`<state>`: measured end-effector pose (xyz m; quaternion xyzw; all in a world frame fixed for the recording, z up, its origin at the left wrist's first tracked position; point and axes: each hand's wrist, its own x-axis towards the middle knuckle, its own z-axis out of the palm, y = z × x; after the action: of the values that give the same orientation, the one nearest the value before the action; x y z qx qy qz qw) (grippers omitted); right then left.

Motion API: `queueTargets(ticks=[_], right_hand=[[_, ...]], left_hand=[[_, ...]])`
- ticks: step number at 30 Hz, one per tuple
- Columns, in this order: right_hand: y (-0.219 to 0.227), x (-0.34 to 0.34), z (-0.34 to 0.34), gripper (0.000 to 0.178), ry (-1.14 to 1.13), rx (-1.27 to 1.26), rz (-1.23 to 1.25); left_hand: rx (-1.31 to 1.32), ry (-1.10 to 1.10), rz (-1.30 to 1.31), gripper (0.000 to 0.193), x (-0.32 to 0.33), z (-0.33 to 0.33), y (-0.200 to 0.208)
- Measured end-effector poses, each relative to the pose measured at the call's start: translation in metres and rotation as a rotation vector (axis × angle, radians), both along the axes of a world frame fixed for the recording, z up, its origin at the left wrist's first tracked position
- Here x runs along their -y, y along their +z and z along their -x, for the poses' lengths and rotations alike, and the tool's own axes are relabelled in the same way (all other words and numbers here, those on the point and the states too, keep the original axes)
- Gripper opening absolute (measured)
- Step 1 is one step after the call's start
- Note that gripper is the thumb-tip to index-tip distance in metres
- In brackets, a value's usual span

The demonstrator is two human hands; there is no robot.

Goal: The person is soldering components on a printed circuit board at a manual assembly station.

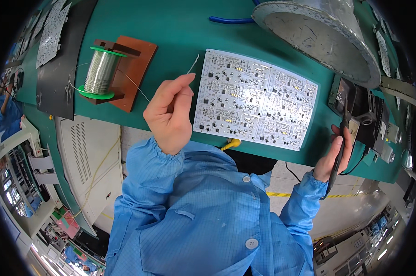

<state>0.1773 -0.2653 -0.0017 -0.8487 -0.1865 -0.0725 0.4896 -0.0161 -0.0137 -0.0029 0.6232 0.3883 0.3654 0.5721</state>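
My left hand (170, 112) pinches a length of solder wire (195, 63) between thumb and forefinger. Its free end sticks up beside the left edge of a white panel of circuit boards (263, 94), which lies flat with many small parts on it. From behind the hand the wire runs back to a spool of solder (100, 72) with green rims. In my right hand (328, 160) is a black soldering iron (332, 180), fingers closed round its handle. Its front end reaches the tray of a dark soldering iron stand (367, 109), right of the panel; the exact tip is hard to make out.
The spool sits on a brown holder (141, 62) at the left of the green bench (180, 27). A large metal fume hood (318, 39) overhangs the far right. A blue tool or cable (231, 20) lies at the back. More boards (53, 39) rest far left.
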Motion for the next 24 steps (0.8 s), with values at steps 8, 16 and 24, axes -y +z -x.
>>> queueTargets(ticks=[8,16,24], right_hand=[[-0.003,-0.008,0.007,0.033,-0.029,0.095,-0.118],[-0.004,-0.014,0.008,0.034,-0.009,0.066,-0.135],[-0.002,-0.010,0.003,0.033,-0.087,0.016,-0.059]], left_hand=[[-0.055,-0.069,-0.119,0.024,-0.003,0.001,0.001],[-0.063,-0.076,-0.119,0.027,-0.009,-0.002,0.003],[-0.071,-0.115,-0.147,0.026,-0.013,0.000,0.001]])
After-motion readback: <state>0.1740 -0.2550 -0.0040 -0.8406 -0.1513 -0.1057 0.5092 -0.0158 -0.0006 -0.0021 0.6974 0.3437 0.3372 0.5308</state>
